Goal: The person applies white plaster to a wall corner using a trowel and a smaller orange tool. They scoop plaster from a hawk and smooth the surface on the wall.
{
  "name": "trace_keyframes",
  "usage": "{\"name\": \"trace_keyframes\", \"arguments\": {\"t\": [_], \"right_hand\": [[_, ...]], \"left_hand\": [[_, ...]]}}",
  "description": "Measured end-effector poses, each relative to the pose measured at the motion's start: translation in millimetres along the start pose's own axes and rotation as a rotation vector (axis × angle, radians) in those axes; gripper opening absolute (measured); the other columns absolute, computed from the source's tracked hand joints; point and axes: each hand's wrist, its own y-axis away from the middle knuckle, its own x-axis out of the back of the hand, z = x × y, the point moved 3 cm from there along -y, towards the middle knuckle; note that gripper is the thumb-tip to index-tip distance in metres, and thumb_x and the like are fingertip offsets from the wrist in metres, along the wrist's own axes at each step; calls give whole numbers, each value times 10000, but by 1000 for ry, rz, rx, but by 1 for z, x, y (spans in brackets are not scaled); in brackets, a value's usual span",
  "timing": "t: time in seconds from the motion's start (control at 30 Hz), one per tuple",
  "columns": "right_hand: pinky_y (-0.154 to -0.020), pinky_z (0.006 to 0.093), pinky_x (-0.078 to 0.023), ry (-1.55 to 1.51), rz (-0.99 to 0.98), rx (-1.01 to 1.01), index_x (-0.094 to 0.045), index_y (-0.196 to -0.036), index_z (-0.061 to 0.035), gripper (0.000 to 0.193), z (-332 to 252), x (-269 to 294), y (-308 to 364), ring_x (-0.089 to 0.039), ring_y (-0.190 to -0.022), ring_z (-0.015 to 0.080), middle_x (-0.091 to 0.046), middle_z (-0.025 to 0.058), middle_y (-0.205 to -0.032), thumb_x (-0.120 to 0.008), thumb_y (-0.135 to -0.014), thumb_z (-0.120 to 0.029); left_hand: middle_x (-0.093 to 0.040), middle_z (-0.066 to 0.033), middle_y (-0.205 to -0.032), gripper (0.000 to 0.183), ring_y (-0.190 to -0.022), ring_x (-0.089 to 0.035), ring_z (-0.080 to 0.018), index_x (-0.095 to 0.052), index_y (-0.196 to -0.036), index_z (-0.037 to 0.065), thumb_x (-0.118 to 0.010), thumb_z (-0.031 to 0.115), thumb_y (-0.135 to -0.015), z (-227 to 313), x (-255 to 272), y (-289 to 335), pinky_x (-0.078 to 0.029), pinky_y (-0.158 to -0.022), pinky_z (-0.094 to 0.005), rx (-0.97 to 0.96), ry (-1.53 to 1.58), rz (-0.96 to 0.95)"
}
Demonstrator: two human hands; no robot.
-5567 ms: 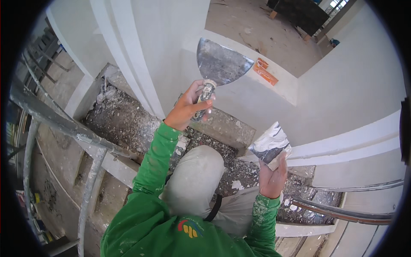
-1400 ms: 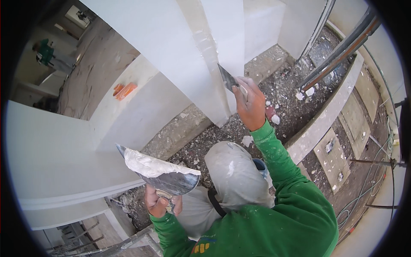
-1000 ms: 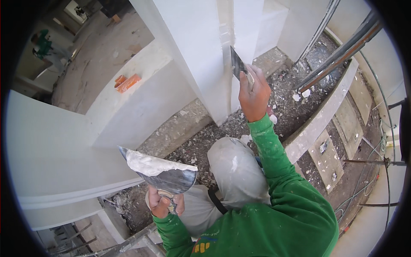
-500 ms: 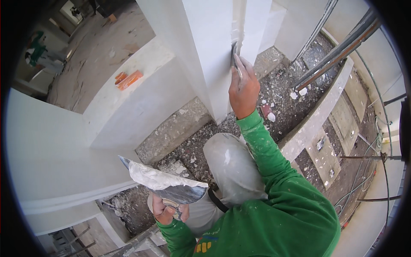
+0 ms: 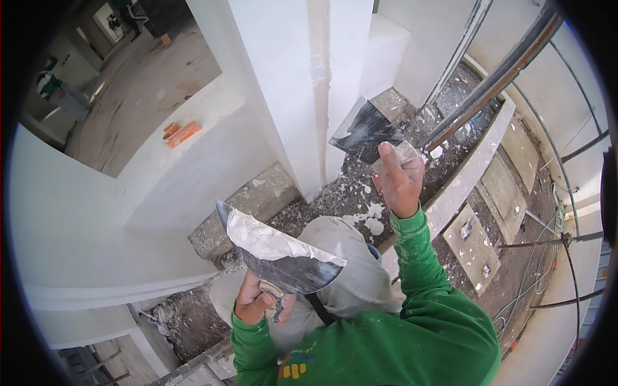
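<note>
My left hand (image 5: 261,299) is closed on the handle of a wide, curved-edge plastering blade (image 5: 290,273). A thick strip of white putty (image 5: 267,239) lies along its upper side. My right hand (image 5: 407,183) grips a putty knife (image 5: 368,136) by its pale handle, thumb on top. The knife's dark, broad metal blade carries white smears and is held to the right of a white pillar (image 5: 273,71), apart from it as seen here. Down the pillar runs a beige vertical groove (image 5: 319,96) with a wet-looking white patch at its edge.
A low curved white wall (image 5: 187,154) bears orange block-like pieces (image 5: 183,133). Debris and white splatters (image 5: 370,215) cover the ground by my knee. Metal poles (image 5: 496,77) slant at the upper right, with boards (image 5: 473,241) and cables beyond. A person (image 5: 61,90) is far off at left.
My right hand has come away from the pillar's groove, down and to the right, and the knife's blade now shows its broad face. The left hand's blade has shifted slightly right.
</note>
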Motion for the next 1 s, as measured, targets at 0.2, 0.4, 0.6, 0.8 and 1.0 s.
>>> {"name": "trace_keyframes", "arguments": {"t": [0.2, 0.4, 0.6, 0.8, 1.0], "right_hand": [[-935, 442, -444, -65, -459, 638, -457, -1317, -7, 479, -44, -27, 60, -473, -1160, 315, -460, 154, -1248, -532, -845, 30], [-912, 399, -467, 679, -765, 426, -544, -1241, 2, 388, -2, -10, 20, -586, -1020, 300, -548, 174, -1177, -530, -856, 47], [-824, 349, -487, 563, -76, 406, -596, -1126, 55, 246, 8, -1, -57, -633, -939, 315, -635, 183, -1042, -524, -925, -67], [-803, 352, -494, 558, 43, 496, -611, -1075, 62, 223, 1, -21, -86, -643, -918, 321, -645, 190, -1020, -539, -922, -82], [-780, 350, -503, 585, 113, 528, -611, -1077, 56, 218, 6, -31, -92, -650, -892, 317, -644, 181, -1011, -533, -919, -72]], "left_hand": [[-511, -171, -902, 639, -458, -461, -153, -176, -1457, 75, -532, 191, -940, -17, -18, -35, -379, -336, -258, 307, 253, -66], [-491, -315, -1244, 719, -456, -486, -160, -146, -1475, 17, -553, 80, -886, 11, -5, -22, -395, -373, -280, 40, 33, -141], [-549, -205, -845, 644, -449, -511, -196, -242, -1398, 15, -609, 171, -892, 19, 9, -20, -419, -340, -293, -110, -402, 189], [-536, -154, -833, 593, -505, -538, -180, -260, -1362, 34, -597, 235, -918, 11, 20, -14, -448, -408, -276, -82, -441, 360], [-529, -148, -834, 550, -513, -542, -178, -294, -1327, 31, -598, 246, -922, 13, 25, -15, -443, -400, -268, -70, -420, 322]]}}
